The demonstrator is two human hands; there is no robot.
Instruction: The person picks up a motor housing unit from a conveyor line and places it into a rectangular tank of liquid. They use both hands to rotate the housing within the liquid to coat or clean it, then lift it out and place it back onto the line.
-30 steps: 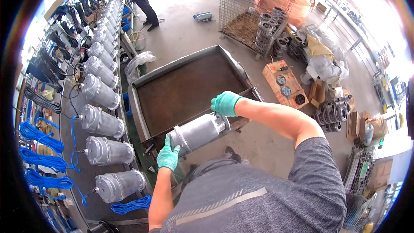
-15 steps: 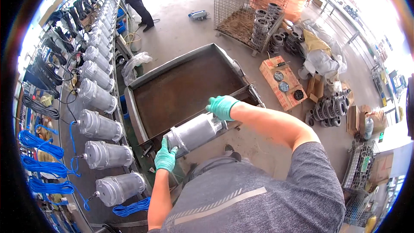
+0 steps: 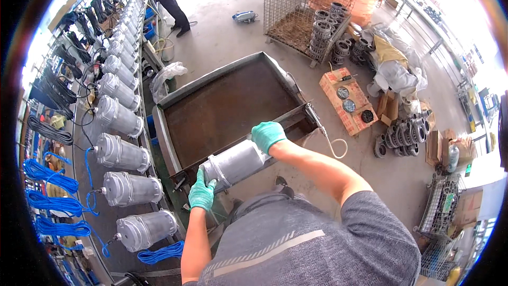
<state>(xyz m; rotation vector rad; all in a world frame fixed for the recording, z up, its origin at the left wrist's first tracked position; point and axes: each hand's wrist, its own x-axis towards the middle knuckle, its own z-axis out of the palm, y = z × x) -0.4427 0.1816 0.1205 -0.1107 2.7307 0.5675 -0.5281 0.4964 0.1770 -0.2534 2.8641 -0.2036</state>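
Note:
A grey cast-metal motor housing [image 3: 233,164], shaped like a cylinder, lies on its side across the near edge of a metal trough [image 3: 170,151]. My left hand [image 3: 201,190], in a green glove, grips its left end with the thumb on the near side. My right hand [image 3: 268,135], gloved alike, is closed over the far side of the right end; its fingertips are partly hidden. The trough's brown floor lies just beyond the housing.
Similar housings [image 3: 122,158] line the bench at left, beside blue cable coils [image 3: 53,201]. A thin hose [image 3: 337,153] loops off the trough's right corner. An orange-red carton [image 3: 344,87], a wire cage [image 3: 288,8] and stacked metal rings [image 3: 405,135] stand right. A person [image 3: 166,0] works far left.
My right hand has shifted slightly left and closed over the housing's right end, its forearm swinging nearer to me. My left hand and the housing look almost unmoved.

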